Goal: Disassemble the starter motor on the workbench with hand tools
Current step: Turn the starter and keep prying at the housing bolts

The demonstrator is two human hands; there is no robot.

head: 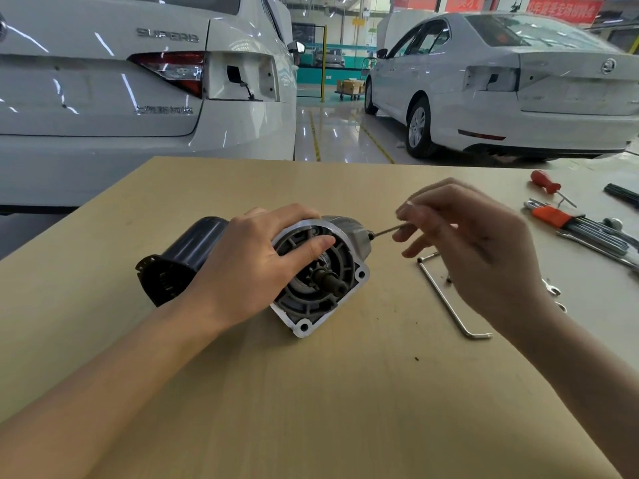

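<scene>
Workbench (311,392): left hand (249,267) around starter motor (311,271), right hand (477,243) pinching rod (389,230).

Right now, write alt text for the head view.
A left hand holds a starter motor on a wooden workbench while the right hand pinches a thin rod at its housing. Hex keys and a red screwdriver lie right; white cars stand behind.

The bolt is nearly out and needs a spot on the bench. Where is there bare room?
Bare wood lies along the near edge of the workbench, below the starter motor, and at the far left corner behind it. The right side is crowded: a bent key, the key set and a red screwdriver.
</scene>
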